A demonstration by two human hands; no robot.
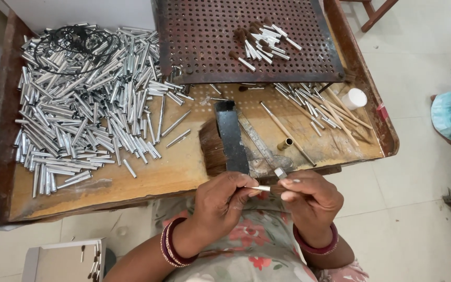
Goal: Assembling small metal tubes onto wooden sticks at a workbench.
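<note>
My left hand (220, 201) pinches a thin silver metal tube (261, 188) near the table's front edge. My right hand (311, 198) meets it from the right, fingertips closed on the tube's brown bristle end. Just beyond my hands lies a wide bundle of brown hair (212, 149) under a dark flat metal bar (232, 137). A large heap of silver tubes (84, 99) covers the left half of the wooden table (168, 175).
A rusty perforated metal tray (204, 47) at the back holds several finished small brushes (262, 42). Thin wooden sticks and tubes (319, 107), a brass ferrule (285, 144) and a white cap (354, 98) lie at right. Black rubber bands (76, 42) rest on the heap. A small box (63, 261) sits below left.
</note>
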